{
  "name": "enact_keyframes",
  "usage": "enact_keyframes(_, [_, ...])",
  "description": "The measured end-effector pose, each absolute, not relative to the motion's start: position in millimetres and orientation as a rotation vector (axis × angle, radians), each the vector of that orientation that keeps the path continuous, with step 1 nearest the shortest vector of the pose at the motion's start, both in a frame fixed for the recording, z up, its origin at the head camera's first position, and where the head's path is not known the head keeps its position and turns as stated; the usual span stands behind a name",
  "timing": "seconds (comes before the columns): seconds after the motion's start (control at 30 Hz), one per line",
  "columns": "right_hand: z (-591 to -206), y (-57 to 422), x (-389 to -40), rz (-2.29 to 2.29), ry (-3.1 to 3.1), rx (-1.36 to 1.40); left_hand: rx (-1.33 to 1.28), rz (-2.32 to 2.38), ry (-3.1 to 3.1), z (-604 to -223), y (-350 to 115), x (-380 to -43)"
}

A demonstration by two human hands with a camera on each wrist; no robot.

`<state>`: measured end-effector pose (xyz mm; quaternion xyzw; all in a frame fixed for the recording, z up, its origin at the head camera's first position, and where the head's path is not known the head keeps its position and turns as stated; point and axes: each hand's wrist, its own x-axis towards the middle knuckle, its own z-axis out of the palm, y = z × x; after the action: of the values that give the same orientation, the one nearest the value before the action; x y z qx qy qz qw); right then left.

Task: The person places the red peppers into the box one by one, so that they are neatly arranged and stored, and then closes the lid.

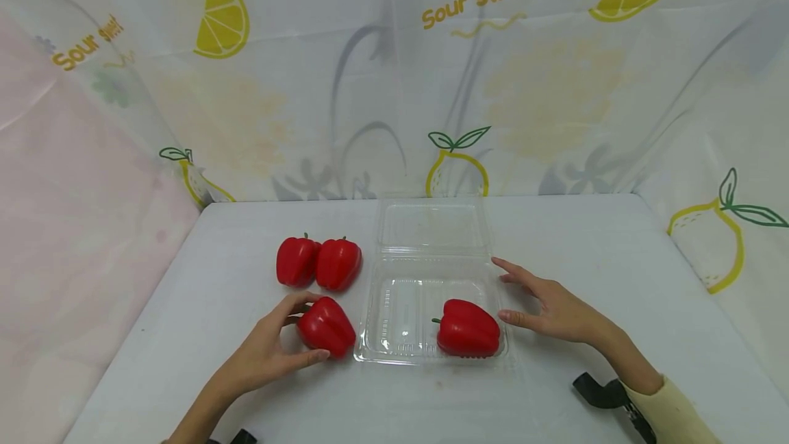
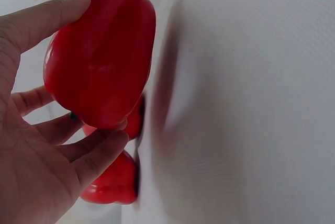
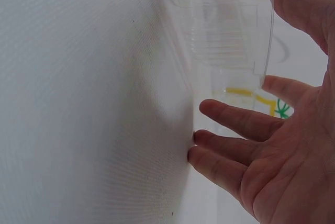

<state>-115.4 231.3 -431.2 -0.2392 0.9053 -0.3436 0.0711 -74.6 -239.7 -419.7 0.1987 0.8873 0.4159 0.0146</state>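
Note:
My left hand (image 1: pixel 271 348) grips a red bell pepper (image 1: pixel 327 327) between thumb and fingers, just left of a clear plastic clamshell box (image 1: pixel 394 355). In the left wrist view this pepper (image 2: pixel 104 56) is held above the white surface, its shadow beside it. One more red pepper (image 1: pixel 468 329) lies on its side in the right part of the box's base, stem pointing left. Fingers spread, my right hand (image 1: pixel 555 310) is at the box's right edge; in the right wrist view its thumb and index finger touch or nearly touch the rim (image 3: pixel 270 35).
Two red peppers (image 1: pixel 297 261) (image 1: pixel 338 264) stand side by side behind the left hand. The box lid (image 1: pixel 431 225) lies folded back toward the rear of the white table (image 1: pixel 585 238). A lemon-printed cloth (image 1: pixel 382 88) hangs behind the table.

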Motion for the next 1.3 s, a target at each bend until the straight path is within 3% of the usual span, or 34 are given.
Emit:
enact_keyframes(0.6, [-432.0, 233.5, -117.0, -1.029, 2.727, -0.73, 0.603, 1.278, 2.916, -388.9, -242.0, -69.1])
enact_keyframes(1.3, [-430.5, 233.1, -115.3, -1.038, 2.714, -0.716, 0.572, 1.399, 2.949, -380.0, -201.7, -70.1])
